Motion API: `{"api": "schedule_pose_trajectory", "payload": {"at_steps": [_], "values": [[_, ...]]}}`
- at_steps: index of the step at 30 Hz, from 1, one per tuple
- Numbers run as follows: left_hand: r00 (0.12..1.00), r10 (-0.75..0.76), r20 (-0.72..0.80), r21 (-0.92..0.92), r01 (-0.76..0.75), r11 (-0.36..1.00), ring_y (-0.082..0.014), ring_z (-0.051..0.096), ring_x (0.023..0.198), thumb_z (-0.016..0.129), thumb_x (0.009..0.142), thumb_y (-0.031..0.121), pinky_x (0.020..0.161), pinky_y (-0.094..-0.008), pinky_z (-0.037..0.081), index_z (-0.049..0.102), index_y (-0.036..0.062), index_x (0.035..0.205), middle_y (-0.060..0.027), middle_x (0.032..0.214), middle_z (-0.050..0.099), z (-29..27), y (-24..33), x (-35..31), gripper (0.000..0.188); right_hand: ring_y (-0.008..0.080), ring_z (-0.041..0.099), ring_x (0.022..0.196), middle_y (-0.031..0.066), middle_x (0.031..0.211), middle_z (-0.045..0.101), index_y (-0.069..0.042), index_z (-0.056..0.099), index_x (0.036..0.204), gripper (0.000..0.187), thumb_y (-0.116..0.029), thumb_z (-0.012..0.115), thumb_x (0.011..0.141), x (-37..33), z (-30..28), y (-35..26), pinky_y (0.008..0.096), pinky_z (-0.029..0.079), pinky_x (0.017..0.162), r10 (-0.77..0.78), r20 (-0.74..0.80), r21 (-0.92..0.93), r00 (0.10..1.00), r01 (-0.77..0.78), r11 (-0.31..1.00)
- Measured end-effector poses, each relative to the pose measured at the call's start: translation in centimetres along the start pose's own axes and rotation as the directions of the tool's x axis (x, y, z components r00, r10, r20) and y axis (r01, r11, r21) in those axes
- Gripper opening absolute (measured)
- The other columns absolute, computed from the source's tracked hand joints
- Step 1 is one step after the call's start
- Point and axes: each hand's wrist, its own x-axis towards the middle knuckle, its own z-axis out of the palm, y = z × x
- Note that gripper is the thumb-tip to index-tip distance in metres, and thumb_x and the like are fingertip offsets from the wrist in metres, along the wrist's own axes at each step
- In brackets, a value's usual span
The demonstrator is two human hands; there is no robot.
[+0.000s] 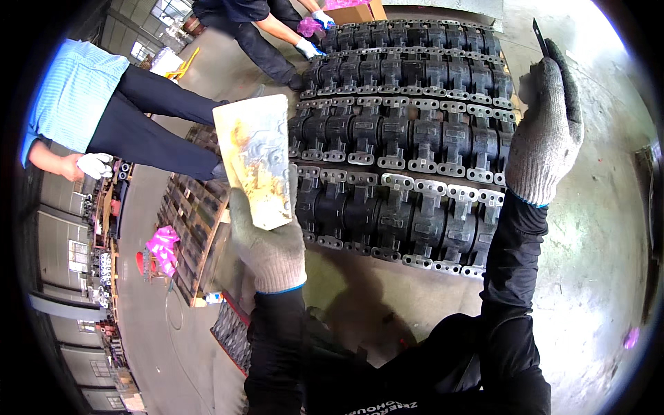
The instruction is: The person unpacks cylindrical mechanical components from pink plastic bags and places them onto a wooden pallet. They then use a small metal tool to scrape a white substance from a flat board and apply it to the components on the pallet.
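Note:
My left hand (270, 252), in a grey-white knit glove, is closed around the lower end of a flat rectangular plate (256, 149). The plate's face is pale, smeared with grey paste and yellow-brown patches. My right hand (546, 131), gloved the same way, is raised at the right, with the fingers together around a thin dark-bladed tool (538, 36). Only the blade sticks out past the fingers; its handle is hidden. Between and beyond my hands lie several rows of black track rollers (394, 131) with bare-metal mounting ends with bolt holes. Neither hand touches them.
At the far side a co-worker's gloved hand (309, 48) is at the rollers. Another person in a light blue shirt (76, 97) stands left. A wooden pallet (190, 221), a pink plastic bag (163, 249) and a cardboard box (356, 12) are nearby.

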Motion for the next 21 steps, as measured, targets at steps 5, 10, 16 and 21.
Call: {"api": "schedule_pose_trajectory", "payload": {"at_steps": [5, 10, 16, 21], "values": [[0.994, -0.105, 0.038, -0.012, 0.106, 0.994, -0.0308, 0.056, 0.132, 0.055, 0.105, 0.029, 0.114, -0.0535, 0.045, 0.047, 0.0009, 0.147, -0.0131, 0.145, 0.056, -3.1, -0.4, 1.1, 0.051, 0.0139, 0.068, 0.092, 0.0094, 0.112, 0.074, -0.004, 0.071, 0.126, 0.03, -0.013, 0.065, 0.098, -2.3, 2.8, -1.4, 0.0295, 0.056, 0.082, -0.102, 0.097, 0.003, 0.99, 0.102, 0.995], [0.962, -0.271, 0.033, -0.025, 0.272, 0.962, -0.029, 0.056, 0.133, 0.056, 0.104, 0.034, 0.116, -0.0475, 0.042, 0.047, 0.0009, 0.148, -0.0143, 0.146, 0.057, -9.2, -1.3, 3.3, 0.056, 0.0119, 0.066, 0.092, 0.0058, 0.112, 0.071, -0.003, 0.072, 0.123, 0.029, -0.008, 0.072, 0.095, -7.3, 6.7, -1.2, 0.0258, 0.054, 0.082, -0.057, 0.477, -0.063, 0.877, 0.099, 0.993], [0.884, -0.462, 0.071, -0.199, 0.467, 0.862, -0.025, 0.06, 0.126, 0.056, 0.105, 0.027, 0.109, -0.0406, 0.047, 0.049, -0.0016, 0.145, -0.0121, 0.14, 0.059, -11.5, -2.0, 5.8, 0.05, 0.0161, 0.063, 0.082, 0.0076, 0.099, 0.065, -0.003, 0.074, 0.118, 0.029, 0.0, 0.071, 0.09, -13.1, 12.1, -1.6, 0.0285, 0.052, 0.072, 0.043, 0.786, -0.351, 0.617, 0.389, 0.852], [0.822, -0.564, 0.077, -0.191, 0.567, 0.801, -0.0218, 0.066, 0.112, 0.059, 0.104, 0.025, 0.092, -0.0344, 0.056, 0.05, -0.0012, 0.144, -0.012, 0.131, 0.063, -14.6, -2.0, 7.6, 0.049, 0.0237, 0.063, 0.075, 0.0101, 0.086, 0.063, -0.007, 0.075, 0.118, 0.03, -0.002, 0.071, 0.088, -16.1, 13.8, -2.9, 0.0343, 0.05, 0.067, 0.08, 0.844, -0.412, 0.53, 0.545, 0.73]]}}
